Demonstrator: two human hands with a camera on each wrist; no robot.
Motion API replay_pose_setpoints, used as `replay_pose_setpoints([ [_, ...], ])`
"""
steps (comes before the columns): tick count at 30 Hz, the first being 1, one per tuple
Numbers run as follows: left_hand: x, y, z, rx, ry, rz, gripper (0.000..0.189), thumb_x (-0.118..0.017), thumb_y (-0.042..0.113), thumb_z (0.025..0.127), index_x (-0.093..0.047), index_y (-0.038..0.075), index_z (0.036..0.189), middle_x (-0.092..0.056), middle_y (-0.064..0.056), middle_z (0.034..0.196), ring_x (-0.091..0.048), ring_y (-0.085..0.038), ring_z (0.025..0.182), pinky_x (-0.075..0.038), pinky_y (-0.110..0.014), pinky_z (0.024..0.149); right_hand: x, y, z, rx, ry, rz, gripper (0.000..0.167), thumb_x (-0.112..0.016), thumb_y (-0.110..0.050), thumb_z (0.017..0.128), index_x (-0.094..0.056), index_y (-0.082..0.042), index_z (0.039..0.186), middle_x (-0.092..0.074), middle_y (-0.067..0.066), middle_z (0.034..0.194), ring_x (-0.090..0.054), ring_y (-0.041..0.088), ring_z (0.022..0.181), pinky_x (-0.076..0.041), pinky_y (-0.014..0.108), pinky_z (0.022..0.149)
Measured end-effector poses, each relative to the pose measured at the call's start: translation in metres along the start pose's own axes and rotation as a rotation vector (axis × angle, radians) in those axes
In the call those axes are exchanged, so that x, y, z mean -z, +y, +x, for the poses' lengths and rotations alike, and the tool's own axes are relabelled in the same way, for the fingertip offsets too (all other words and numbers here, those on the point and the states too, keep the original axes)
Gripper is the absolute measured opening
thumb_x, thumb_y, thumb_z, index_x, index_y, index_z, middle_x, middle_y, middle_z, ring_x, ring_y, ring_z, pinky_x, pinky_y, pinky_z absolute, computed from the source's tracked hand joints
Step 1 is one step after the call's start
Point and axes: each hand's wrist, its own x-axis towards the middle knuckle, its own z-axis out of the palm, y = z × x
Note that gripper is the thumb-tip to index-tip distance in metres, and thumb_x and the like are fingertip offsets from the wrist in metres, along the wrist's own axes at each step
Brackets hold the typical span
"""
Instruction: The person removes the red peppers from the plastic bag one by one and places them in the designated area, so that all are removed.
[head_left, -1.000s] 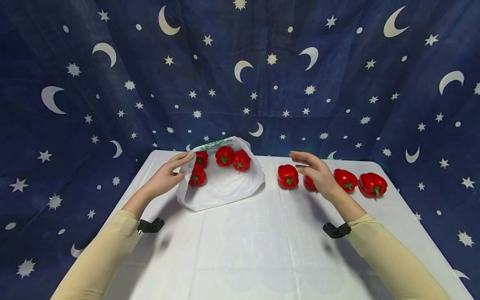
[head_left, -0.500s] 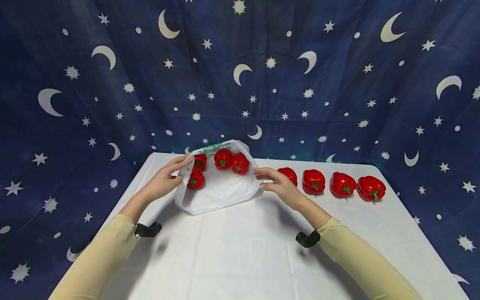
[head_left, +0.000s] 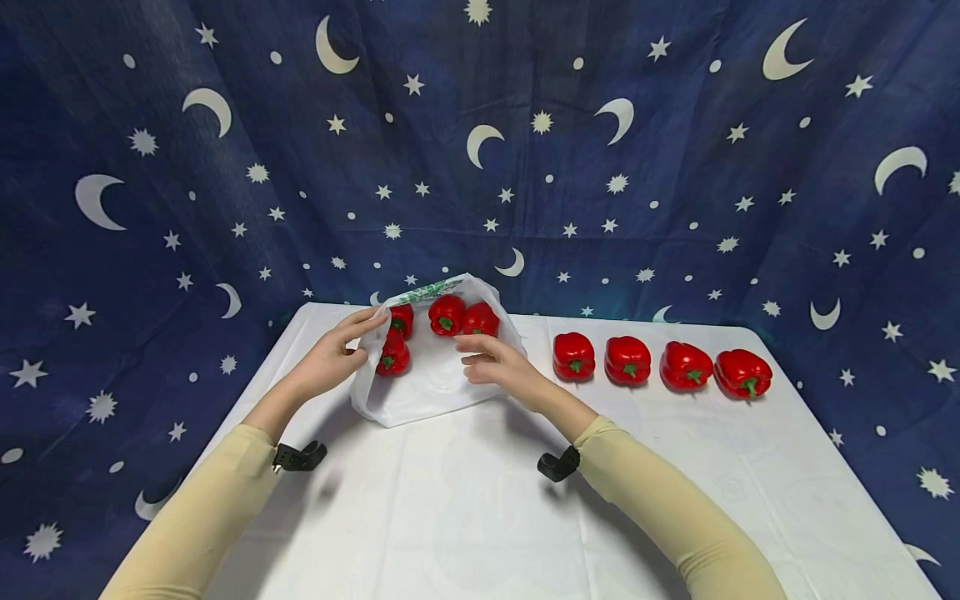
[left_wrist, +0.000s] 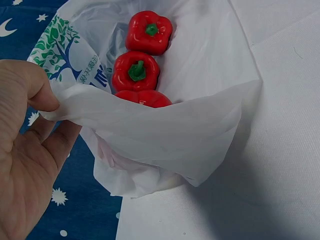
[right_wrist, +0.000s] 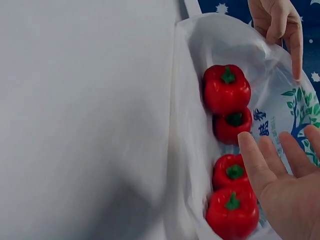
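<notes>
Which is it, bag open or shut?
Open: the left hand pinches the white bag at its rim, and four red peppers show inside.

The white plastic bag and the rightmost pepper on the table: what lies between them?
Three red bell peppers, lined up side by side on the white tablecloth, as the head view shows.

- Pale yellow left sleeve (head_left: 195, 508), plain and long, at eight o'clock!
- Matching right sleeve (head_left: 667, 504), half past four, cuff wrinkled!
- Black left wristband (head_left: 300, 457), eight o'clock!
- Black right wristband (head_left: 558, 464), five o'clock!
</notes>
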Motion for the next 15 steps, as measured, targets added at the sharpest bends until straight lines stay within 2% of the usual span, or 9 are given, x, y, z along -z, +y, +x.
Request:
replay_pose_setpoints([
  [5, 0.001, 0.002, 0.000, -0.003, 0.008, -0.015, 0.068, -0.046, -0.006, 0.095, -0.042, 0.018, 0.158, -0.024, -0.002, 0.167, -0.024, -0.030, 0.151, -0.041, -0.053, 0.101, -0.016, 0.000, 0.022, -0.051, 0.073, 0.076, 0.056, -0.064, -0.012, 0.097, -0.050, -0.006, 0.150, -0.052, 0.016, 0.146, -0.055, 0.035, 0.125, -0.050, 0.051, 0.100],
  [10, 0.001, 0.002, -0.001, 0.005, 0.011, -0.031, 0.066, -0.047, -0.006, 0.096, -0.042, 0.017, 0.158, -0.024, -0.003, 0.167, -0.026, -0.032, 0.150, -0.041, -0.054, 0.101, -0.031, 0.002, 0.040, -0.103, 0.088, 0.120, 0.058, -0.067, -0.013, 0.096, -0.048, -0.009, 0.151, -0.050, 0.013, 0.147, -0.055, 0.031, 0.127, -0.048, 0.055, 0.101],
  [15, 0.001, -0.001, 0.001, -0.007, 0.016, -0.010, 0.067, -0.046, -0.005, 0.096, -0.043, 0.020, 0.157, -0.025, 0.000, 0.167, -0.027, -0.029, 0.150, -0.044, -0.047, 0.092, -0.039, 0.006, 0.056, -0.146, 0.111, 0.134, 0.060, -0.069, -0.016, 0.097, -0.047, -0.009, 0.152, -0.047, 0.017, 0.150, -0.055, 0.032, 0.129, -0.048, 0.054, 0.101],
])
